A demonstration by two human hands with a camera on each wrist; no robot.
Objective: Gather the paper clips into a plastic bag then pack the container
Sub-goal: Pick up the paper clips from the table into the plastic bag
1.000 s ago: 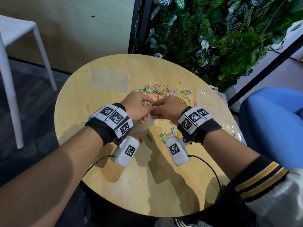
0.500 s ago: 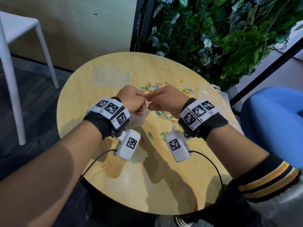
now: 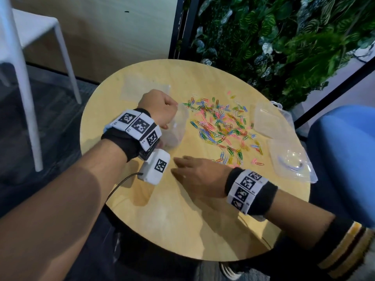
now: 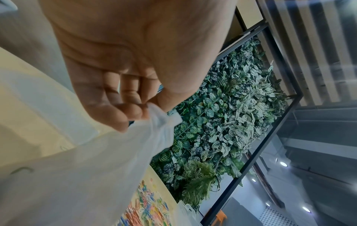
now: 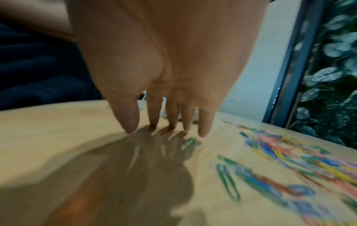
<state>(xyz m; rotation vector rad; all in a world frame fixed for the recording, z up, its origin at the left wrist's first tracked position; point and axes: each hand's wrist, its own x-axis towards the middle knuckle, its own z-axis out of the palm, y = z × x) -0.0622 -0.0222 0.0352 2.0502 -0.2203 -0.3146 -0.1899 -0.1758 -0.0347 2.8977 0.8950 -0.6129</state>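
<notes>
Round and pale, the wooden table (image 3: pixel 154 230) fills my head view, with a wall of green foliage (image 3: pixel 284 37) behind its far edge and a white chair (image 3: pixel 30 37) off to the left.

Nearest me, my right hand (image 3: pixel 199 176) lies low over the near-middle of the table, fingers (image 5: pixel 204 126) straight and spread, holding nothing; in the right wrist view the tips look to be at the wood or just above it, and blur keeps me from saying which. 2 stray clips, 1 pink and 1 green, sit right at those fingertips.

Beyond it, toward the left edge, my left hand (image 3: pixel 160 109) is curled tight, pinching the rim of the plastic bag (image 3: pixel 175 128), which hangs from it toward the table with its mouth turned right, toward the pile. I cannot tell whether anything is inside yet.

What the coming move turns on: the paper clips (image 3: pixel 221 126) spread in a long band from the far middle of the table down toward the near right, and that band begins just right of my right hand. The right hand is the nearer one, with the bag mouth to its far left. I judge a sweep leftward toward the bag would serve.

Farther right, near the right edge, the clear container (image 3: pixel 267 118) lies open, another clear piece (image 3: pixel 292 161) nearer me.
</notes>
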